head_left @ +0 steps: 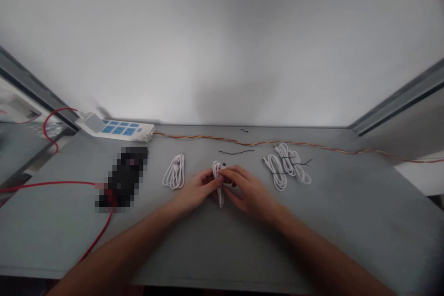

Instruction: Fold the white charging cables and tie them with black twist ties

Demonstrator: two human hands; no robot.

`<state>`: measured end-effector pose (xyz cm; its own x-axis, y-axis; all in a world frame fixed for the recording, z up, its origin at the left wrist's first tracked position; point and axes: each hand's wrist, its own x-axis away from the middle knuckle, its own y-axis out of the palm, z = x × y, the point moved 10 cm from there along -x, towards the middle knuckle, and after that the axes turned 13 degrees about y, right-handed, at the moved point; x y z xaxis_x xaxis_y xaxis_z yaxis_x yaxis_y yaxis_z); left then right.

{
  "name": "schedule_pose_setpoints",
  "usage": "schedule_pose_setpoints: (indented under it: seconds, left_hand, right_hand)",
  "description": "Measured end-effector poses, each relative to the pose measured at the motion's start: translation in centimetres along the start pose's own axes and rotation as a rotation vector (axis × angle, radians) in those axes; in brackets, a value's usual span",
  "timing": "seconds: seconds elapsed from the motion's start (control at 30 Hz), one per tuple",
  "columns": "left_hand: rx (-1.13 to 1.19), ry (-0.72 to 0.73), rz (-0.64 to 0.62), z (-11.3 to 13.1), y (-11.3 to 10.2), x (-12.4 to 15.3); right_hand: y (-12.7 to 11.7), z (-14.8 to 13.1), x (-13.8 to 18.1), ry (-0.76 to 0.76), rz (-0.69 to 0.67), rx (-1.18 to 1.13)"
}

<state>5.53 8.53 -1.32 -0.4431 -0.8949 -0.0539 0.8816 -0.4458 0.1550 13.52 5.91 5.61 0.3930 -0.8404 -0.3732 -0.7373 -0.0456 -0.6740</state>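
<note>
Between my hands, a coiled white cable [217, 166] is held upright a little above the grey table. My left hand [203, 188] grips it from the left, thumb across its middle. From the right, my right hand [244, 187] pinches the same coil, fingers closed at its front; a small dark bit shows by the fingertips. Part of the coil is covered by my fingers. Left of my hands lies another coiled white cable [175, 172] with no dark tie visible on it. To the right are several white cable coils [276, 173] bound with black twist ties.
Loose black twist ties [236, 152] lie beyond my hands. A white power strip [121, 130] with blue sockets sits at the back left, and a twisted red-yellow wire [243, 143] runs along the wall. A pixelated dark object [125, 178] and red cable [52, 184] occupy the left.
</note>
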Motion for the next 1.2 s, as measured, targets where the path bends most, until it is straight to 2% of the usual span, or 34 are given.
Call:
schedule_pose_setpoints:
  seconds: [0.1,0.33,0.57,0.77,0.93,1.1,1.2]
  left_hand:
    - [-0.001,-0.003,0.007,0.0,0.0,-0.1]
    - [-0.045,0.014,0.014,0.2,0.1,-0.1]
    - [-0.081,0.021,-0.038,0.2,0.4,-0.1]
    - [0.053,-0.023,0.091,-0.9,-0.6,0.2]
    - [0.134,-0.045,0.096,-1.4,-0.6,0.4]
    - [0.146,-0.001,0.037,0.3,0.3,0.5]
    - [0.102,0.024,-0.006,0.9,0.7,0.5]
  right_hand:
    - [-0.5,0.6,-0.2,0.039,0.049,0.04]
    - [-0.3,0.9,-0.2,0.081,0.068,0.093]
    - [-0.1,0.3,-0.2,0.058,0.034,0.118]
    - [0.0,1.9,-0.3,0.173,0.02,0.086]
    - [0.0,3.3,-0.3,0.318,0.002,-0.035]
    - [1.1,5.2,-0.3,0.491,-0.06,-0.361]
    - [1.3,5.6,-0.1,0.521,-0.07,-0.376]
